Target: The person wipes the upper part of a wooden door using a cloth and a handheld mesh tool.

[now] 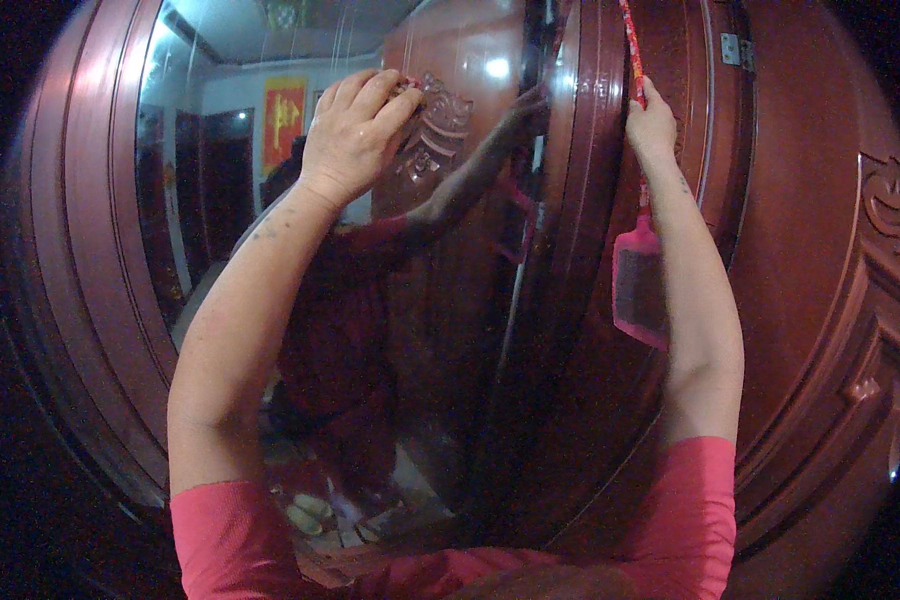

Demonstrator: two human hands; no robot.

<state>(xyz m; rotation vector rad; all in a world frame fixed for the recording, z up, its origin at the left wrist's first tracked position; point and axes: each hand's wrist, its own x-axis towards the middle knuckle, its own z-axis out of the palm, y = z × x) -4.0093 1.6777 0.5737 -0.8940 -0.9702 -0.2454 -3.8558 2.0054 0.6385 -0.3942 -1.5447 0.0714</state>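
A tall mirror (435,315) in a dark reddish wooden frame stands before me, with streaks near its top. My left hand (364,124) is raised against the upper part of the glass, its fingers closed around a small crumpled item (412,84), perhaps a cloth, mostly hidden by the fingers. At the right, my right hand (652,124) is raised at the wooden frame and grips the red patterned handle of a pink fly swatter (636,240). The swatter's mesh head hangs downward, partly behind my right forearm.
To the right is a wooden door (795,247) with carved relief, and a metal hinge (730,49) sits near its top. Grooved wooden panelling (82,225) runs along the left. The glass reflects a room, a red and yellow wall hanging, and slippers.
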